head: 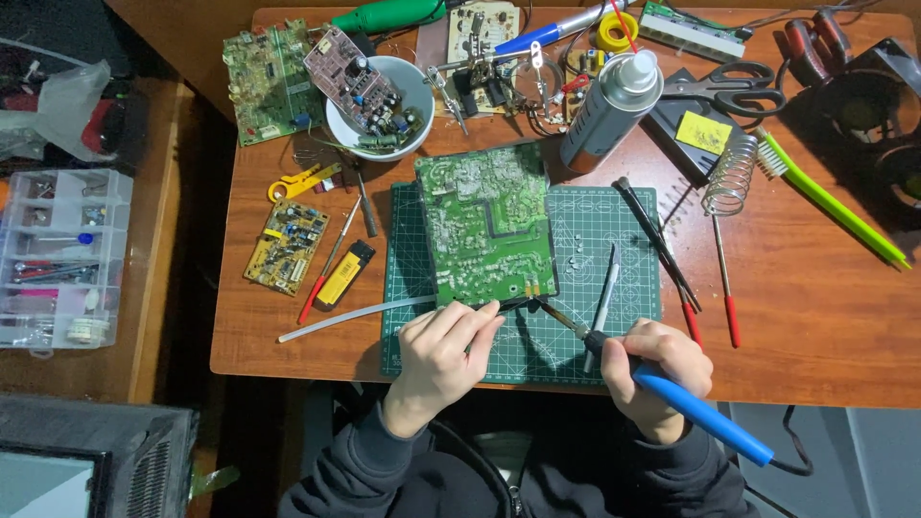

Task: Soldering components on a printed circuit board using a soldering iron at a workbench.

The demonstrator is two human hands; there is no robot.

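your right hand (655, 372) is clenched around the blue handle of a soldering iron (672, 393), which slants from the near right up to the left, its metal tip ending just by the near edge of the green circuit board (484, 223). your left hand (443, 350) sits just left of it, fingers pinched on a thin dark wire or strip that runs along that same near edge; what exactly it is i cannot tell. the board lies solder side up on a green cutting mat (614, 235), covering most of the mat's left half. a grey pair of tweezers (602, 302) rests on the mat right of the board, and two red-handled probes (672, 259) lie across the mat's right border. a white tube (350, 318) stretches left from under your left hand onto the wooden table (815, 307). further left lie a small yellow board (287, 246) and a yellow and black lighter-shaped thing (344, 274). at the far side stand a white bowl (414, 91) holding a board and loose parts, another green board (267, 82) to its left, and a grey spray can (611, 110) just beyond the mat's far right. black scissors (729, 88) and a coiled wire stand (731, 175) are to the right of the can, and a green-handled brush (830, 197) lies nearer the right edge
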